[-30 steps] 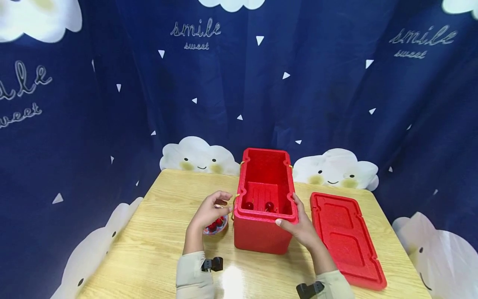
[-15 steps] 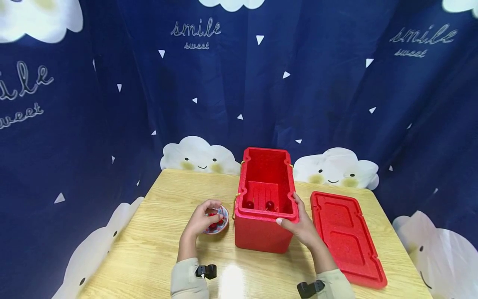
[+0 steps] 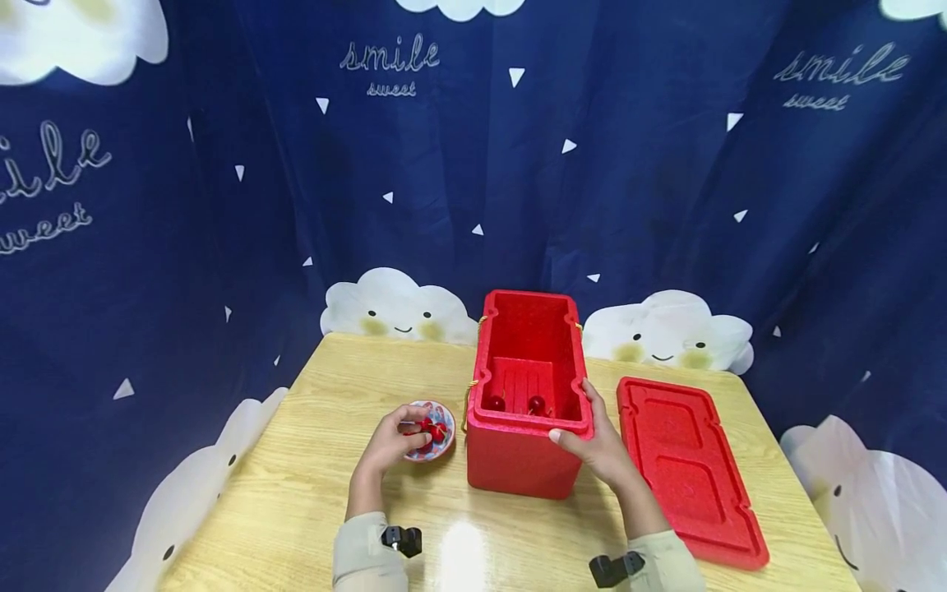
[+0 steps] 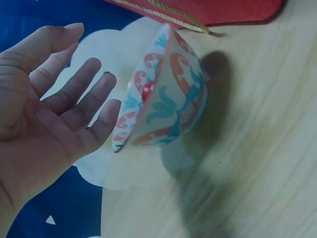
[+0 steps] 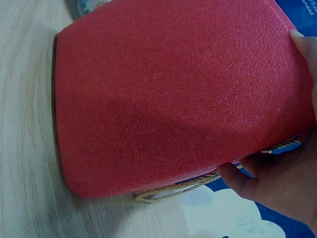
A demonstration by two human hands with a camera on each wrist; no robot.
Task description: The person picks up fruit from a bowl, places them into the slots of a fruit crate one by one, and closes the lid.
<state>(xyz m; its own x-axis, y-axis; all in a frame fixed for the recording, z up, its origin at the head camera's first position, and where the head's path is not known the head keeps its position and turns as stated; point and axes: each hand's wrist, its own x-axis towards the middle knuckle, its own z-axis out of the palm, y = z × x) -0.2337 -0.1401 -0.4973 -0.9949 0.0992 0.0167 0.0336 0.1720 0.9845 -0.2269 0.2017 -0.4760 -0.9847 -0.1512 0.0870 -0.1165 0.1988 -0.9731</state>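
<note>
My left hand (image 3: 388,442) hovers at the left side of a small patterned bowl (image 3: 445,451), fingers loosely bent over its rim. In the left wrist view nothing lies between the fingers (image 4: 74,82), and a bit of red fruit (image 4: 147,90) shows inside the bowl. Red cherries (image 3: 438,432) with stems lie in the bowl, partly hidden by the hand. My right hand (image 3: 602,448) grips the near right corner of a red foam box (image 3: 521,464), thumb on the front, fingers along the side. Two cherries (image 3: 536,404) rest inside the box near its front wall.
The red lid (image 3: 688,477) lies flat on the wooden table (image 3: 311,493) to the right of the box. Gold rope handles (image 5: 188,188) hang on the box's sides. A blue curtain with cloud prints (image 3: 399,304) stands behind the table.
My left hand has moved left and down from beside the box's edge to the bowl, uncovering more of the bowl and its cherries. The right hand keeps its grip on the box.
</note>
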